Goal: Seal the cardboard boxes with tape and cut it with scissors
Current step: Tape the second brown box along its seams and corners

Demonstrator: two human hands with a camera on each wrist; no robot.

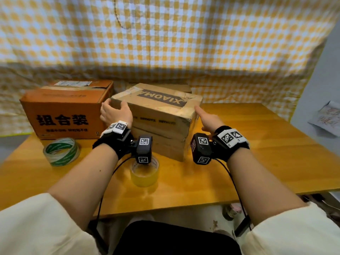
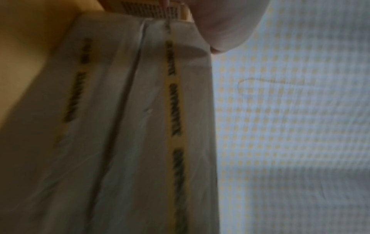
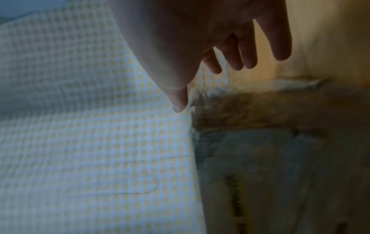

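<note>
From the head camera, your left hand lies flat against the left end of the brown Xiaomi box, fingers straight and spread over its upper corner, pressing rather than gripping. Your right hand is at the box's right end, at about 3 o'clock from it, thumb stretched forward to the top corner and the other fingers loose; it holds nothing. The box sits mid-table, turned so one corner points at you. At 9 o'clock from it, just beside your left hand, stands the orange box. The green-and-white tape roll lies at about 7 o'clock from the brown box, near the table's left edge, well apart from both hands. The yellow tape roll stands at 6 o'clock, close to the box's near corner and partly under your left wrist camera. All of it rests on the wooden table.

From the left wrist, the picture is blurred: the box's side with its printed strips fills the left half, a bit of your hand at 12 o'clock.

From the right wrist, your fingers hang straight and apart, the thumb tip seemingly touching the box's torn, taped edge at 6 o'clock from the hand.
</note>
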